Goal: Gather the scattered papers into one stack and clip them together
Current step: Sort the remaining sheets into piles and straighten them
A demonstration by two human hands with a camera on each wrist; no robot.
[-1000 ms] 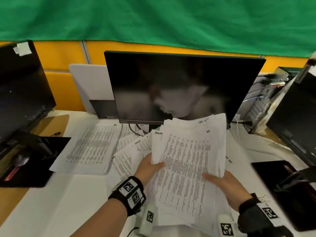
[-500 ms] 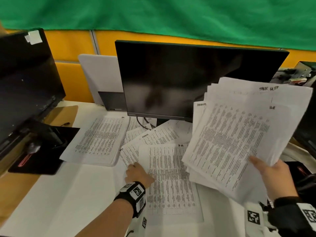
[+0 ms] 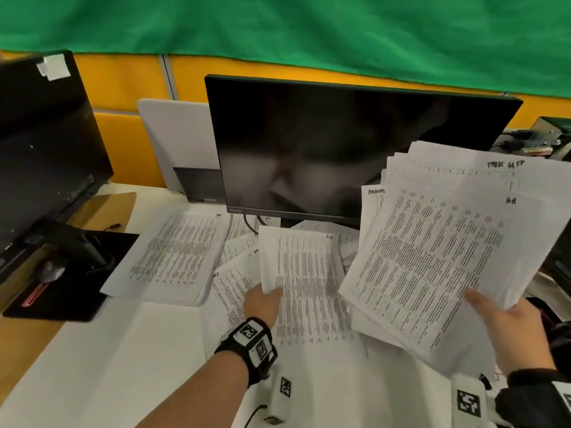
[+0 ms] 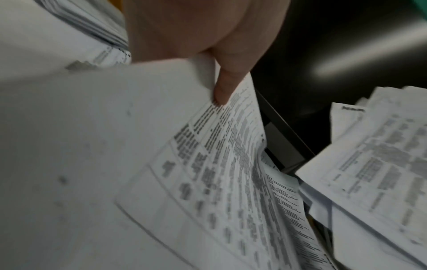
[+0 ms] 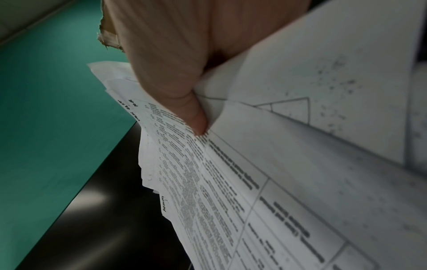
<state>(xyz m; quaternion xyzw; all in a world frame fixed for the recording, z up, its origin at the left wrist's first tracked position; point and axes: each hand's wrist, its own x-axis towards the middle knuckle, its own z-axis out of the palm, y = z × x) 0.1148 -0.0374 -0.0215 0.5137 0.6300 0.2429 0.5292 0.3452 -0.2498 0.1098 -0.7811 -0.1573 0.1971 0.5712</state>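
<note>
My right hand [image 3: 506, 322] grips a thick, fanned stack of printed papers [image 3: 438, 251] and holds it up at the right, thumb on the top sheet [image 5: 196, 117]. My left hand [image 3: 262, 304] pinches the left edge of a printed sheet [image 3: 306, 282] in the middle of the desk and lifts that edge; its thumb [image 4: 224, 87] lies on the printed face. More sheets [image 3: 238, 273] lie scattered under it. Another pile of papers [image 3: 179, 254] lies flat to the left. No clip is clearly in view.
A dark monitor [image 3: 340, 149] stands right behind the papers, its stand and cable among them. A second monitor [image 3: 46, 143] and a black base [image 3: 71, 273] are on the left. Dark equipment [image 3: 556, 257] crowds the right edge. The white desk [image 3: 108, 350] shows at the front left.
My right hand lifted the stack off the desk and swung it up to the right. My left hand let go of it, moved to a loose sheet and is now raising that sheet's left edge.
</note>
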